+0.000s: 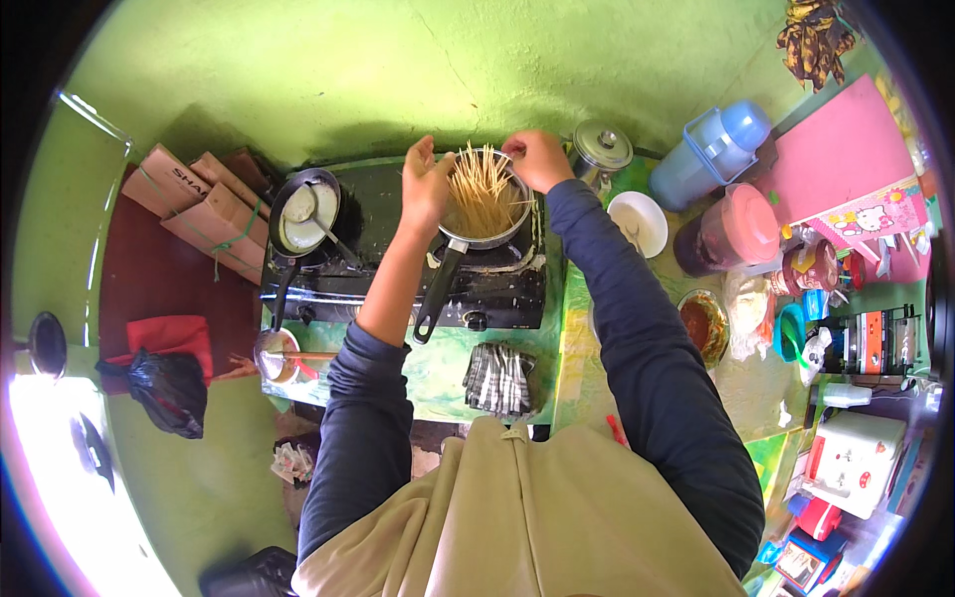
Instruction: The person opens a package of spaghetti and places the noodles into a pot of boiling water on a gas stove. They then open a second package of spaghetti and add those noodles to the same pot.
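Note:
A saucepan (486,240) with a black handle sits on the right burner of a black gas stove (358,287). Many thin wooden skewers (477,183) stand bunched in it, their ends above the rim. My left hand (427,186) is at the pan's left rim, thumb and fingers apart beside the sticks. My right hand (539,159) is at the upper right rim, fingers curled; whether it pinches a stick cannot be told. On the left burner, a black frying pan (304,213) holds pale batter or liquid and a metal ladle (328,235).
Right of the stove are a lidded metal pot (603,145), a white bowl (637,224), a blue thermos jug (709,157), a pink-lidded pitcher (727,231) and a bowl of red sauce (701,328). A folded checked cloth (498,379) lies in front; a small pan (277,356) sits front left.

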{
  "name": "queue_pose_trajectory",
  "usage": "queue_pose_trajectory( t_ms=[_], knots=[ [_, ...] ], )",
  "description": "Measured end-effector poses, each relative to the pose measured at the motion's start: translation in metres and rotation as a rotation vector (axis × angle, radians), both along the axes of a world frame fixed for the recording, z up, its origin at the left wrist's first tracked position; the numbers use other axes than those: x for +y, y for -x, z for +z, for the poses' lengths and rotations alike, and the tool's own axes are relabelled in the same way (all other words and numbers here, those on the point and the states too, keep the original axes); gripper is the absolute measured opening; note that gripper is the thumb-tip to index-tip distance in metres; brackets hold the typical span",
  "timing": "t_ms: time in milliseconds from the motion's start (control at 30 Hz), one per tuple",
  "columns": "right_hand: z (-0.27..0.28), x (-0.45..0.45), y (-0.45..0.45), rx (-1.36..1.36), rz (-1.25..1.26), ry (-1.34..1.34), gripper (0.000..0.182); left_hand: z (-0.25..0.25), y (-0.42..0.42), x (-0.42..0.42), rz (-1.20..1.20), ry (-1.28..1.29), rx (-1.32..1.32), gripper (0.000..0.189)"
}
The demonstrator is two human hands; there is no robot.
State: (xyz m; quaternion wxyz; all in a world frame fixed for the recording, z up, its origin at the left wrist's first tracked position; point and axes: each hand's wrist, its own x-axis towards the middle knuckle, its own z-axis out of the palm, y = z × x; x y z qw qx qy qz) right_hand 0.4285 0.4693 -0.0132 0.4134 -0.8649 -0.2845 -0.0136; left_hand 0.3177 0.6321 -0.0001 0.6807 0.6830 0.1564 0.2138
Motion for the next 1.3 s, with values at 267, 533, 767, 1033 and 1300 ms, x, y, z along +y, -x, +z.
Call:
queue_pose_trajectory(
  t_ms=[267, 533, 767, 1033, 1300],
  knots=[
    [0.031, -0.065, 0.051, -0.100, -0.158, -0.299, 0.011, 0.050, 0.066, -0.023, -0.119, -0.094, -0.100, 0.022],
    [0.013, -0.124, 0.198, 0.000, -0.025, -0.395, 0.009, -0.010, 0.127, -0.100, -0.356, 0.028, 0.024, 0.015],
    [0.001, -0.223, 0.280, 0.167, -0.015, -0.310, 0.009, -0.057, 0.200, -0.192, -0.547, -0.031, 0.284, 0.019],
    [-0.020, -0.383, 0.312, -0.089, -0.076, -0.224, 0.016, -0.088, 0.262, -0.342, -0.696, -0.236, 0.296, 0.017],
    [-0.169, -0.590, 0.284, 0.075, -0.616, 0.333, 0.027, -0.147, 0.274, -0.469, -0.692, -1.085, 0.309, 0.089]
  ],
)
